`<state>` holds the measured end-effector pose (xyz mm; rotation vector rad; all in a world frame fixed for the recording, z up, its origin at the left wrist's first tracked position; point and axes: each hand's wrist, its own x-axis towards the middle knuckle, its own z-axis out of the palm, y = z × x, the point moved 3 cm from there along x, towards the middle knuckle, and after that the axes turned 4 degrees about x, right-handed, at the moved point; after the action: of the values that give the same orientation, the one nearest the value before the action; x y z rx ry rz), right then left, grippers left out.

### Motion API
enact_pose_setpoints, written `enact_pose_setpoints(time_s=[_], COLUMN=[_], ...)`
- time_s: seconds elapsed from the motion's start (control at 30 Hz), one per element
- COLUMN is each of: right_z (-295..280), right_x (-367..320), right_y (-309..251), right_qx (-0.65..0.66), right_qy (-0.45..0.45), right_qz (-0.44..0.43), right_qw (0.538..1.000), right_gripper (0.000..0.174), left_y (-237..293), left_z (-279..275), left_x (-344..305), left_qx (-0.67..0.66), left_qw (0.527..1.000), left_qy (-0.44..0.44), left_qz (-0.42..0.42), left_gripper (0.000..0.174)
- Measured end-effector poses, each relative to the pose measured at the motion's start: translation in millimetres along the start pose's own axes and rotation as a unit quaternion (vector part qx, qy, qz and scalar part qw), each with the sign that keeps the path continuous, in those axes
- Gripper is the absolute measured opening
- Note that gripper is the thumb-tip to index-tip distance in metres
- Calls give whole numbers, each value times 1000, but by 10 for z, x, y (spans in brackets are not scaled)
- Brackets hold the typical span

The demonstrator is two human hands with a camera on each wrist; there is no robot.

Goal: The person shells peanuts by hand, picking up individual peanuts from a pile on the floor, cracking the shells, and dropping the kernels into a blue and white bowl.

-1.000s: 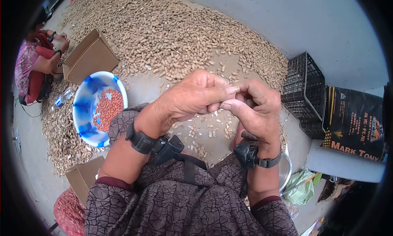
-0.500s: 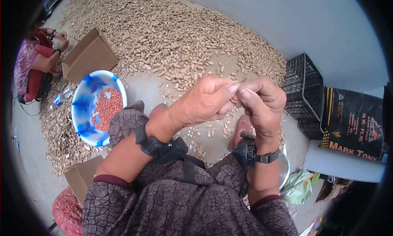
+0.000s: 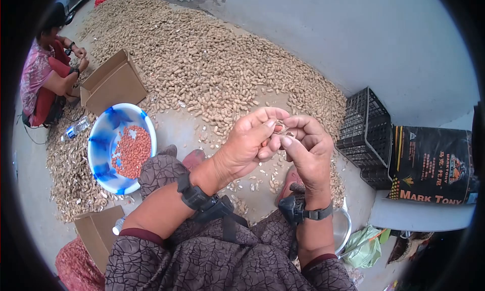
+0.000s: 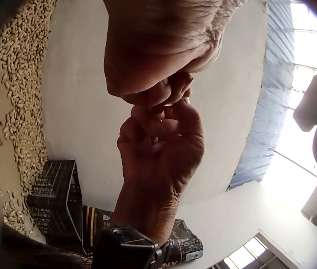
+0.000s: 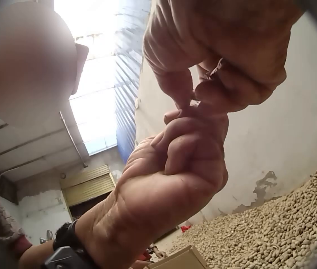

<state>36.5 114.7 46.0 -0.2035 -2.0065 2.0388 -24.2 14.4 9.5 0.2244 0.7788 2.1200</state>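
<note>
In the head view both hands meet in front of the lap, fingertips close together. My left hand (image 3: 245,144) pinches a cracked peanut (image 3: 278,128) between thumb and index finger, a red kernel showing in it. Another red kernel (image 3: 264,142) lies against the curled fingers of that hand. My right hand (image 3: 309,149) holds a bit of peanut shell (image 5: 216,68) between its fingers, seen best in the right wrist view. From the left wrist camera, the fingers hide most of the peanut.
A blue-and-white basin (image 3: 96,152) holding red kernels (image 3: 132,154) stands at the left, beside a cardboard box (image 3: 113,81). Unshelled peanuts (image 3: 212,64) spread along the wall. Black crates (image 3: 364,129) and a printed sack (image 3: 429,165) stand at right. Another person (image 3: 45,81) squats far left.
The peanut between the hands has come open and its red kernels show more. The fingertips have shifted apart a little. The head view has tilted up, so the scene sits lower.
</note>
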Motion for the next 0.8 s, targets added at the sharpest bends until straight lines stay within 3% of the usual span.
enact_pose_setpoints(time_s=[0.2, 0.3, 0.37, 0.43, 0.5, 0.63, 0.67, 0.7, 0.73, 0.8], right_z=[-25, -64, -63, -6, 3, -191, -228, -226, -206, -248], right_x=[14, -7, -22, -22, -35, -74, -58, -73, -87, -36], right_y=[15, -1, -55, -35, -31, -115, -123, -117, -150, -72], right_qx=[33, -67, -187, -212, -238, -188, -161, -131, -156, -91], right_qy=[-6, 44, 47, 42, 38, 52, -30, -110, -101, -48], right_qz=[-11, -31, -125, -153, -180, -118, -27, 64, 50, 94], right_qw=[999, 996, 973, 964, 954, 974, 986, 983, 981, 990], right_gripper=[12, 8, 8, 8, 8, 7, 10, 14, 35, 44], left_y=[-137, -169, -146, -136, -154, -90, -48, -19, -1, 2], left_z=[-30, -82, -62, -91, -134, -196, -214, -218, -204, -175], left_x=[47, 66, 51, 44, 56, 82, 82, 77, 76, 56], left_qx=[42, 103, 97, 93, 53, 37, 52, 68, 82, 120], left_qw=[998, 994, 995, 995, 997, 997, 997, 996, 995, 992], left_qy=[-50, -30, -13, 4, -35, 13, 30, 45, 47, 23], left_qz=[-16, -14, -15, -18, -45, -71, -55, -40, -23, -13], left_gripper=[21, 23, 24, 26, 28, 30, 31, 31, 29, 27])
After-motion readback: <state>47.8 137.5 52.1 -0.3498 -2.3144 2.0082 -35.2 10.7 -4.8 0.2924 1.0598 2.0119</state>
